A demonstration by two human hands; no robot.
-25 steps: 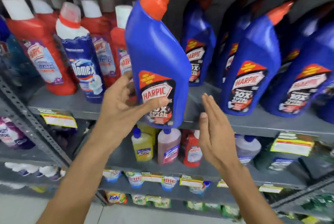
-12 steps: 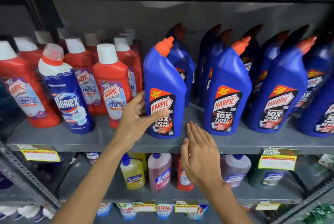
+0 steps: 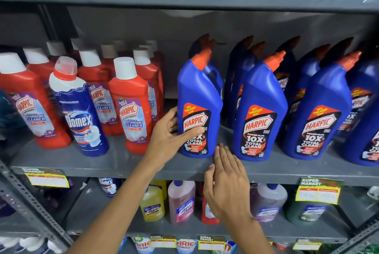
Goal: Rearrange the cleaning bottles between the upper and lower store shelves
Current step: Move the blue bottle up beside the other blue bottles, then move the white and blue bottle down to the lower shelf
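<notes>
The blue Harpic bottle [image 3: 200, 108] stood upright on the upper shelf [image 3: 114, 163], near the front edge. It had a gap on its left and another blue bottle [image 3: 260, 114] just beside it on the right. The left hand [image 3: 171, 137] had its grip closed around the bottle low down, with the thumb across the label and the fingers behind. The right hand [image 3: 227, 184] was flat and loose, holding nothing, with its fingertips near the bottle's bottom corner.

It looked like the step of setting this bottle in its place on the shelf. Next, the left hand would likely need to let go gently, so the tall bottle did not tip. The red bottles [image 3: 131, 106] stood well to the left. Smaller bottles [image 3: 181, 202] waited on the lower shelf [image 3: 86, 208].
</notes>
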